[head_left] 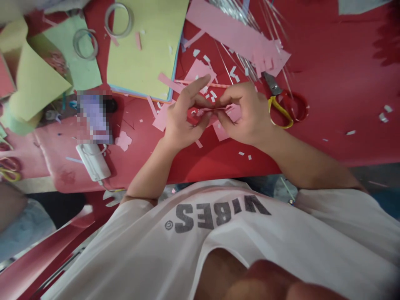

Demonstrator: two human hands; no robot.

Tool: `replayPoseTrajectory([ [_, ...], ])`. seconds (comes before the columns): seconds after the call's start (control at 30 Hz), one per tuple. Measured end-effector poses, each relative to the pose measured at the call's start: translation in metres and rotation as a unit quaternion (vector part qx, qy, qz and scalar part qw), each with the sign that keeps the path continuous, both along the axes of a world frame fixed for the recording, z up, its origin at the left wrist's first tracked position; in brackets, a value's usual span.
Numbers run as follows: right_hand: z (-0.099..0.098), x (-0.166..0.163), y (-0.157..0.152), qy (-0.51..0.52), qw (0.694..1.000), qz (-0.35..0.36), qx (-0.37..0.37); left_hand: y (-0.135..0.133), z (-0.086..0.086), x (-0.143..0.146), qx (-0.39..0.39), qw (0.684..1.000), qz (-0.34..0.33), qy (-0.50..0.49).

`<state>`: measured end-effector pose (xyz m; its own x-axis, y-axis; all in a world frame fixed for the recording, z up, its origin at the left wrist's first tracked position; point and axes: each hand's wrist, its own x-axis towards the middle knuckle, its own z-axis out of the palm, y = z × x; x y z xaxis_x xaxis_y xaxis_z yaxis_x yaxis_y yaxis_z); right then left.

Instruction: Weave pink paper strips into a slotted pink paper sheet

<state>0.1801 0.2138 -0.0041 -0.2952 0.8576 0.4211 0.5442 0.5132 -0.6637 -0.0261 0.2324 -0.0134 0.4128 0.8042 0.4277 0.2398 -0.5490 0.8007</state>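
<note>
Over a white T-shirt (215, 221), the left hand (183, 125) and right hand (243, 116) pressed their fingertips (226, 98) together, pinching a thin pink paper strip (212, 109) above a red tabletop (337, 125), with snipped paper scraps (240, 153) and a fringed pink sheet (237, 39) around them and yellow-handled scissors (279, 110) just beside.

The left hand (184, 114) and right hand (245, 112) hover close together in front of the body, knuckles up and fingers curled inward, each hand's thumb and forefinger pinching toward the gap between them. Behind the left hand the left forearm (150, 173) angles back and outward to the elbow, and behind the right hand the right forearm (306, 162) does the same on its side, both wrists slightly bent. Where the fingertips (225, 99) nearly meet, they crowd together, so it is hard to tell which fingers touch.
</note>
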Motion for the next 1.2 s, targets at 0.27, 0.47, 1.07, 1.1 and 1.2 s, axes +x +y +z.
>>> replayPoseTrajectory([
  [0.27,0.021,0.001,0.001,0.061,0.994,0.030,-0.088,0.006,-0.006,-0.001,-0.013,0.999,0.031,0.005],
  [0.47,0.068,0.041,0.004,0.005,0.998,-0.014,-0.057,0.017,-0.010,-0.004,-0.084,0.994,0.057,-0.035],
  [1.07,-0.001,0.062,-0.050,-0.195,0.978,-0.060,-0.041,0.002,-0.002,0.008,-0.317,0.930,-0.164,-0.092],
  [1.1,0.002,0.058,-0.039,-0.161,0.984,-0.078,-0.025,0.000,-0.002,0.010,-0.309,0.931,-0.166,-0.099],
  [1.2,0.010,0.039,-0.007,-0.092,0.990,-0.106,0.014,-0.004,-0.004,0.014,-0.281,0.936,-0.165,-0.130],
])
